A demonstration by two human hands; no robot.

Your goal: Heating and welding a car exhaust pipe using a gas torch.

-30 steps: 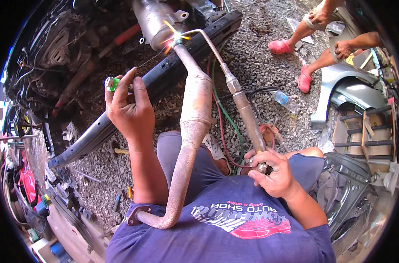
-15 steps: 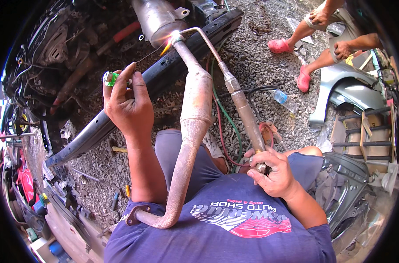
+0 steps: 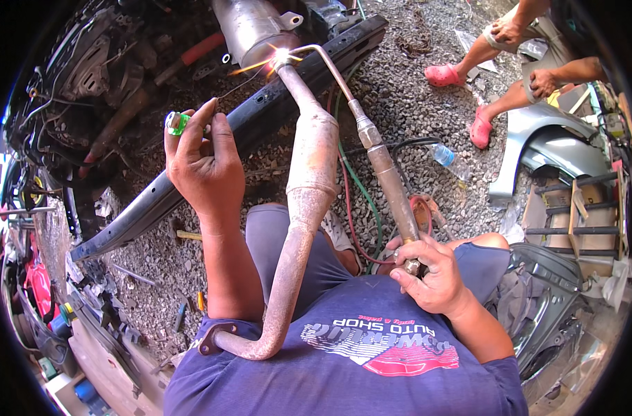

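Note:
My right hand (image 3: pixel 430 272) is wrapped round the lower end of a gas welding torch (image 3: pixel 392 184). Its bent tip meets a bright, sparking spot where a rusty exhaust pipe (image 3: pixel 309 159) joins a grey muffler (image 3: pixel 250 31). A thin filler rod (image 3: pixel 240 86) runs from the pinched fingertips of my left hand (image 3: pixel 205 159) toward that glow; the glare hides its far end. Tucked between fingers of the same hand is a green lighter (image 3: pixel 177 123). The pipe's flanged lower end (image 3: pixel 215 338) rests against my shirt, beside my left upper arm.
A long dark metal beam (image 3: pixel 149 208) crosses under the work. Red and green hoses (image 3: pixel 371 208) trail over gravel (image 3: pixel 413 125). Another person in pink clogs (image 3: pixel 480 126) sits at far right, near a silver fender (image 3: pixel 517 142) and a plastic bottle (image 3: pixel 443 154). Engine parts (image 3: pixel 87 76) fill the far left.
The glow at the joint is brighter, with sparks and an orange streak now shooting left. Both hands keep nearly the same place and grip.

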